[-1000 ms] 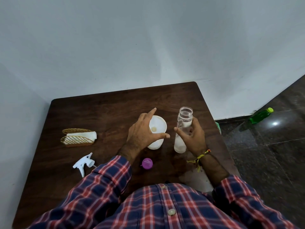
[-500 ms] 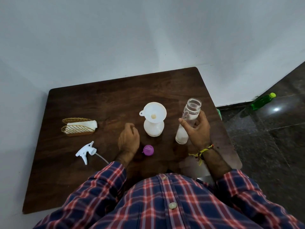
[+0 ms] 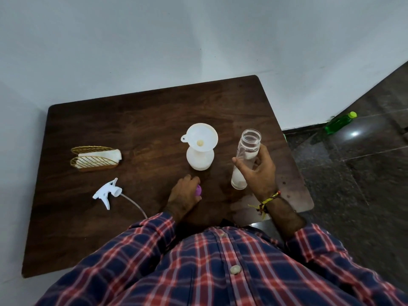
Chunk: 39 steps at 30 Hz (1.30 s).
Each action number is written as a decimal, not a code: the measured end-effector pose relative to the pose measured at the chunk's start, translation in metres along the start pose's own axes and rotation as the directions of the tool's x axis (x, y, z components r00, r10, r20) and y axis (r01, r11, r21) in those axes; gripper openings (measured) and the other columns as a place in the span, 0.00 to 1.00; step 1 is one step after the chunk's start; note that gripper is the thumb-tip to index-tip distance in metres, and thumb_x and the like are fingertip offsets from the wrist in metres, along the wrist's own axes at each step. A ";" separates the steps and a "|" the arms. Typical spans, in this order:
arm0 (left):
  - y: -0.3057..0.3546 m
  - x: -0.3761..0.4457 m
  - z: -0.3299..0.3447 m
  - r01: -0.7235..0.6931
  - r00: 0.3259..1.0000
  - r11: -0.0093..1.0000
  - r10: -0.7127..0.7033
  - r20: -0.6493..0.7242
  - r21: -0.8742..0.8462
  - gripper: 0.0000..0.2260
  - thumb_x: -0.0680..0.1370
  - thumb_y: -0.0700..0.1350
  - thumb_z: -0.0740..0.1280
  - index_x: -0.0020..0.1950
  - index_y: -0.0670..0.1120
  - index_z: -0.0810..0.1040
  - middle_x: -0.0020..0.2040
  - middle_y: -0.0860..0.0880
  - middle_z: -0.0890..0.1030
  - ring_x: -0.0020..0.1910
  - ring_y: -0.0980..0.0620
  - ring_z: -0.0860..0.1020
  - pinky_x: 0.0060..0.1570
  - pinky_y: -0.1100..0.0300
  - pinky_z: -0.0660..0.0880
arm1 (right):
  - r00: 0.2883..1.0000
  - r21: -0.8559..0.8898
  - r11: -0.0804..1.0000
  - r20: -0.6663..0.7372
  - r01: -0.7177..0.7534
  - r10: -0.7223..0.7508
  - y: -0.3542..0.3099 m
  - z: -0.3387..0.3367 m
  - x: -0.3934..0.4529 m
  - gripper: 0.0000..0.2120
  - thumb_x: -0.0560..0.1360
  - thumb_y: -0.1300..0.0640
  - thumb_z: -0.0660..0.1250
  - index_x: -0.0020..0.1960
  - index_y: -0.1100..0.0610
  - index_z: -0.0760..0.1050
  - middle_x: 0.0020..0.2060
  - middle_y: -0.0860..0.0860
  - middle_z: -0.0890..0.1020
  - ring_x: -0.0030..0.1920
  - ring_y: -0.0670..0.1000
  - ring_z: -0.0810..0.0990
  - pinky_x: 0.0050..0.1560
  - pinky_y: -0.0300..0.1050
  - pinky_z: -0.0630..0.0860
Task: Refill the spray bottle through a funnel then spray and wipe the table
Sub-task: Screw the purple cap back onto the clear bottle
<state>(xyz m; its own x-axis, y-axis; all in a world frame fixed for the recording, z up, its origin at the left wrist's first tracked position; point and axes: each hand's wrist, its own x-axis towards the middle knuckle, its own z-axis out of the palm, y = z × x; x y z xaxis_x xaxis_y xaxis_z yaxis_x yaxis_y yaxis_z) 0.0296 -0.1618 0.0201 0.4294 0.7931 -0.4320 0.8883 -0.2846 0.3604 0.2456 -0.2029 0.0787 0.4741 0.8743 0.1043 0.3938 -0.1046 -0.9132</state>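
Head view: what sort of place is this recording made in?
Probably a plain room indoors, a corner rather than a workshop: a small dark wooden table pushed against bare white walls, with dark polished stone floor tiles beside it.

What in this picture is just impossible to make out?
All in the head view:
- Purple cap: mostly covered by the left hand, so the grip on it is unclear.
- Spray bottle: the funnel hides its neck, and its white wall hides the fill level.
- Sprayer head: its tube runs under the plaid sleeve.
- Clear bottle: the right hand covers its middle.
- Green bottle: too small to read.
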 end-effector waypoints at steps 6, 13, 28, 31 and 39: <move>0.037 0.000 -0.012 -0.199 0.980 0.954 0.193 -0.051 -0.225 0.27 0.72 0.55 0.74 0.67 0.49 0.71 0.62 0.49 0.75 0.61 0.51 0.74 0.60 0.59 0.73 | 1.000 -0.025 1.000 -0.012 -0.018 0.017 0.004 -0.011 -0.008 0.28 0.68 0.51 0.79 0.63 0.55 0.73 0.55 0.48 0.83 0.54 0.47 0.82 0.55 0.52 0.80; 0.108 -0.011 -0.057 -0.395 0.909 0.775 0.252 -0.333 -0.493 0.25 0.68 0.51 0.78 0.61 0.50 0.74 0.56 0.53 0.79 0.54 0.58 0.78 0.53 0.62 0.79 | 0.983 -0.124 0.989 -0.174 -0.076 0.054 0.009 -0.046 -0.012 0.30 0.65 0.55 0.81 0.61 0.57 0.71 0.50 0.44 0.80 0.46 0.37 0.79 0.47 0.30 0.76; 0.153 -0.006 -0.116 -0.599 0.688 0.704 0.208 -0.696 -0.382 0.19 0.73 0.46 0.75 0.63 0.43 0.81 0.57 0.49 0.82 0.57 0.53 0.79 0.54 0.65 0.78 | 0.994 -0.197 0.977 -0.062 0.079 -0.093 -0.014 -0.041 -0.013 0.26 0.67 0.43 0.76 0.60 0.47 0.72 0.51 0.43 0.82 0.49 0.44 0.81 0.47 0.50 0.81; 0.151 -0.005 -0.121 -0.614 0.685 0.663 0.177 -0.706 -0.429 0.18 0.71 0.44 0.77 0.59 0.42 0.83 0.55 0.48 0.83 0.55 0.54 0.81 0.53 0.62 0.80 | 0.992 -0.223 0.970 -0.065 0.093 -0.110 -0.015 -0.041 -0.008 0.26 0.66 0.42 0.75 0.61 0.46 0.72 0.52 0.42 0.82 0.50 0.44 0.81 0.47 0.50 0.81; 0.149 -0.006 -0.127 -0.554 0.778 0.571 0.098 -0.620 -0.605 0.17 0.68 0.42 0.79 0.55 0.41 0.83 0.52 0.50 0.84 0.50 0.54 0.83 0.47 0.58 0.82 | 0.983 -0.162 0.973 -0.055 0.166 -0.177 -0.025 -0.043 0.005 0.27 0.67 0.42 0.76 0.62 0.50 0.75 0.51 0.43 0.83 0.48 0.44 0.82 0.47 0.50 0.80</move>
<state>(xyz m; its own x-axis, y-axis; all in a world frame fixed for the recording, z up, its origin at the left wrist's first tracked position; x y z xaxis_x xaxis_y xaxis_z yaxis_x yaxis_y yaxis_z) 0.1386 -0.1401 0.1811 0.3202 0.9234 0.2118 0.1709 -0.2762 0.9458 0.2720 -0.2165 0.1194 0.4393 0.8517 0.2857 0.5892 -0.0331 -0.8073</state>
